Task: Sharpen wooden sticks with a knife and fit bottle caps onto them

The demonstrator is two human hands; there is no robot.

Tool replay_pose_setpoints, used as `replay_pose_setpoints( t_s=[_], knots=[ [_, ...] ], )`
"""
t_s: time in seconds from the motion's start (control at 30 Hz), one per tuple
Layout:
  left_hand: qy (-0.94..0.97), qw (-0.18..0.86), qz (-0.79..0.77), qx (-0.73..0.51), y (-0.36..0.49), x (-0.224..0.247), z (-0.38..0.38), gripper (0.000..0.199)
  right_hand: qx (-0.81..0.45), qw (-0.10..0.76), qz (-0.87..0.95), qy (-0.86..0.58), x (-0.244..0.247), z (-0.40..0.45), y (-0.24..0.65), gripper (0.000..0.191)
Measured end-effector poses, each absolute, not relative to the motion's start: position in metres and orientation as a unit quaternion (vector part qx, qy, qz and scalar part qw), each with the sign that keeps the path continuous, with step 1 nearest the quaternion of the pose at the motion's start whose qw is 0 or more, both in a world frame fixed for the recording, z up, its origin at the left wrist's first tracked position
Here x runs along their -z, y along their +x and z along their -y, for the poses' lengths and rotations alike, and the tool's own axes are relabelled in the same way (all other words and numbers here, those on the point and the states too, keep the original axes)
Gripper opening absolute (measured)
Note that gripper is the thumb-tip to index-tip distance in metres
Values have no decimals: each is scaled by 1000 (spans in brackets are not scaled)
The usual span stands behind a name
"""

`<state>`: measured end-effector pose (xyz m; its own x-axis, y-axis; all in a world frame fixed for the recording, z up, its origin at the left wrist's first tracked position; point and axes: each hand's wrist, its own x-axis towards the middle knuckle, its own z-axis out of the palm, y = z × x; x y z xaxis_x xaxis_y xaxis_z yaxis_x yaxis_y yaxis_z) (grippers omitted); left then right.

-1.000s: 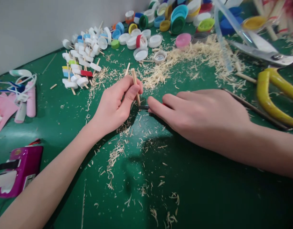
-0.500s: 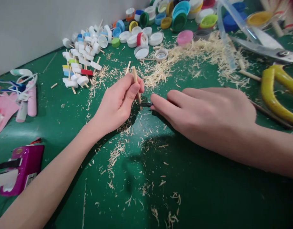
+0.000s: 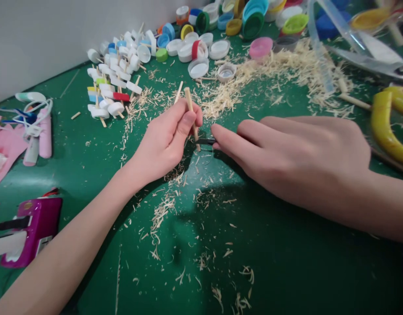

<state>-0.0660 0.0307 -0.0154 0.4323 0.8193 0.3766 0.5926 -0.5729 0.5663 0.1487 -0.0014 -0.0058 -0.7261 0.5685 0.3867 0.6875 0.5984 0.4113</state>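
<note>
My left hand (image 3: 165, 135) pinches a thin wooden stick (image 3: 189, 100) between thumb and fingers, tilted over the table. The stick's lower end points down toward the green tabletop. Against that end rests a narrow dark blade (image 3: 206, 141), apparently a knife's. My right hand (image 3: 296, 157) is closed around it, palm down, hiding the handle. Behind my left hand a second wooden stick (image 3: 178, 91) pokes up; whether the hand also grips it is not clear. Pale wood shavings (image 3: 164, 210) lie scattered below both hands.
At the back left, bottle caps threaded on sticks (image 3: 116, 83) form a cluster. Loose coloured caps (image 3: 198, 68) and a shavings heap (image 3: 303, 61) lie behind. Yellow-handled scissors (image 3: 382, 118) are at right. A magenta device (image 3: 44, 218) and a pink glue-gun-like stick (image 3: 45, 135) are at left.
The view has shifted slightly, so everything appears a little farther right. More of the stick's lower end now shows below the blade, which crosses it. Both hands keep their grips.
</note>
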Motion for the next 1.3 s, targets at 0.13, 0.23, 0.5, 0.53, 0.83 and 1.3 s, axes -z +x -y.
replay_pose_setpoints(
  t_s=[0.13,0.23,0.5,0.53,0.83,1.3],
  knots=[
    [826,177,-440,-304,-65,14,-29,41,237,85,893,-372,1,-3,147,43],
    [825,180,-445,-299,-65,12,-29,40,207,65,898,-382,-4,-5,146,49],
    [840,141,-436,-290,-66,14,-30,42,248,70,904,-341,2,-6,150,48],
    [841,139,-435,-291,-66,15,-30,43,249,70,905,-338,2,-7,150,48],
    [845,149,-413,-306,-67,15,-30,40,221,58,909,-349,-6,-6,144,35],
    [845,156,-420,-293,-64,16,-31,42,190,30,907,-375,-7,-6,143,40]
  ],
)
